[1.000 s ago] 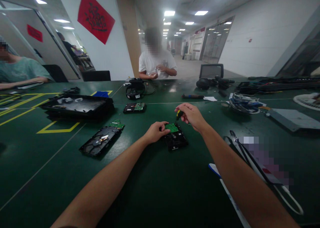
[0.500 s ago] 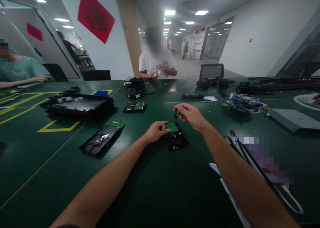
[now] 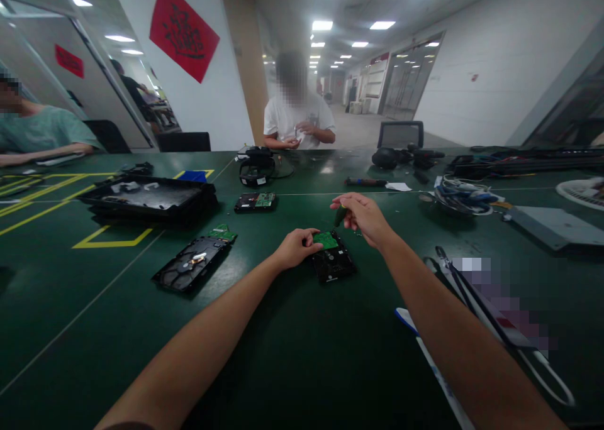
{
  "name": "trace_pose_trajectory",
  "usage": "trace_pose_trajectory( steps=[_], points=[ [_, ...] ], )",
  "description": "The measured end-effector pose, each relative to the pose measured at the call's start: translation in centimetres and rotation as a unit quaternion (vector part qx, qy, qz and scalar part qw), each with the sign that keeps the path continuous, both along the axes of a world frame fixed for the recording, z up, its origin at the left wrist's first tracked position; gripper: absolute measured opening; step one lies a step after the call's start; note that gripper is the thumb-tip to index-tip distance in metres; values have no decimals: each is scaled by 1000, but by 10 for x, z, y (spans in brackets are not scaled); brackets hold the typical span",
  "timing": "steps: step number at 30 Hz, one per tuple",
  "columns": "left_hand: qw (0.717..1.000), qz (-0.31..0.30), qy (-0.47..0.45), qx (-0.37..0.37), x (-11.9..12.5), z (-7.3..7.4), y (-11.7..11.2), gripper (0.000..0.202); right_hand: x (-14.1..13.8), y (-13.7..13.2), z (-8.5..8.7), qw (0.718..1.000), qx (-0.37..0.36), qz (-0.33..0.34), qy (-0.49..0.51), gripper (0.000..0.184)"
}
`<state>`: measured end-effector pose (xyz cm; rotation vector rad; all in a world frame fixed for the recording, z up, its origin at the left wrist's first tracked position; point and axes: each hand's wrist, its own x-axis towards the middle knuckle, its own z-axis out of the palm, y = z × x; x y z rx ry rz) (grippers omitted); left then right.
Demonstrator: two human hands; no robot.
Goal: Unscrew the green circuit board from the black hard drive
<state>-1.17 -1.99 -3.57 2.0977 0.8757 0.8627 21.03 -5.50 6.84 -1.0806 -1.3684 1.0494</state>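
Note:
A black hard drive [image 3: 333, 265] lies on the green table in front of me, its green circuit board [image 3: 326, 240] facing up at the far end. My left hand [image 3: 298, 248] grips the drive's left edge, thumb on the board. Above the far right corner, my right hand [image 3: 362, 214] is closed around a small screwdriver [image 3: 340, 214] with a dark green handle, pointing down. Whether its tip touches the drive I cannot tell. Tiny bits, perhaps screws [image 3: 357, 233], lie just right of the drive.
Left stand an opened hard drive [image 3: 192, 264], another drive [image 3: 255, 202] and black trays [image 3: 146, 197]. To the right are a cable bundle [image 3: 460, 196], a grey metal box [image 3: 559, 226] and a lanyard [image 3: 472, 292]. A person in white [image 3: 299, 119] sits opposite; another [image 3: 42, 128] sits at left.
The screwdriver in my right hand has tilted and shifted slightly to the right, its handle turned in the fingers. My left hand stays on the hard drive.

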Motion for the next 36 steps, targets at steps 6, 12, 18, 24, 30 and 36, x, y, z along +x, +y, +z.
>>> trace_pose_trajectory(
  steps=[6,12,18,24,30,36],
  points=[
    [1000,-3,2,-2,-1,-1,1,39,0,-3,2,999,2,42,25,30],
    [1000,-12,-6,10,-1,-2,2,40,1,0,1,999,19,-37,-19,29],
    [1000,-12,-2,12,-1,-2,2,39,1,0,2,999,-1,-46,-28,18],
    [1000,-5,4,15,-1,-1,1,39,0,-3,1,999,5,53,8,32],
    [1000,-7,-3,1,0,0,0,39,1,0,0,999,34,6,-31,31],
    [1000,1,5,-1,-1,-1,1,39,2,1,-1,999,11,-49,-21,24]
  ],
)
